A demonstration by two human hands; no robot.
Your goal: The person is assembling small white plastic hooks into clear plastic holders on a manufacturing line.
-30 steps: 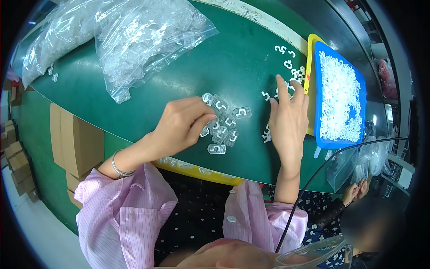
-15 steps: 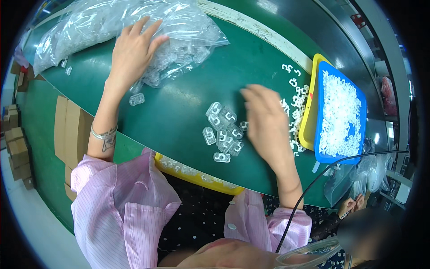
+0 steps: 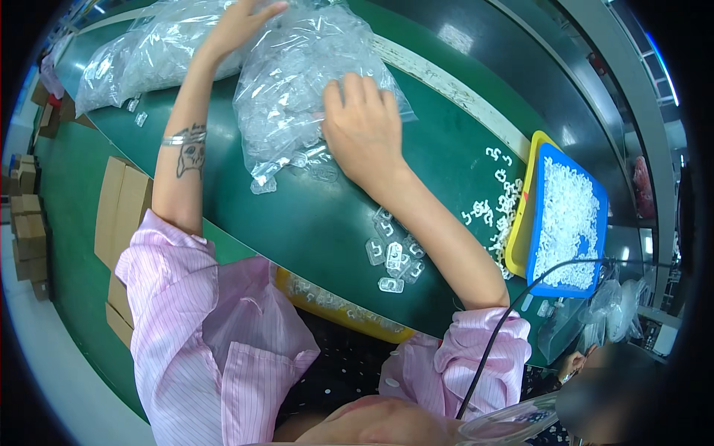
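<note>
Clear plastic bag (image 3: 297, 82) of small transparent parts lies at the far side of the green table (image 3: 312, 223), w/ my left hand (image 3: 242, 22) laid flat on its top edge, fingers spread, not gripping anything I can see. Right hand (image 3: 364, 130) presses on the bag's near corner, fingers bent, can't tell if it pinches the film. Further right: loose clear pieces (image 3: 390, 256) under my forearm, then white clips (image 3: 498, 208) beside the blue tray (image 3: 595, 223).

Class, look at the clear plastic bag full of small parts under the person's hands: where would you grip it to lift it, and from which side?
Probably grip the clear bag at its far, upper end, beside the left hand, coming from above. The film there looks loose and bunchable. The right hand presses the near end, where clear parts spill out, so that end looks open.
</note>
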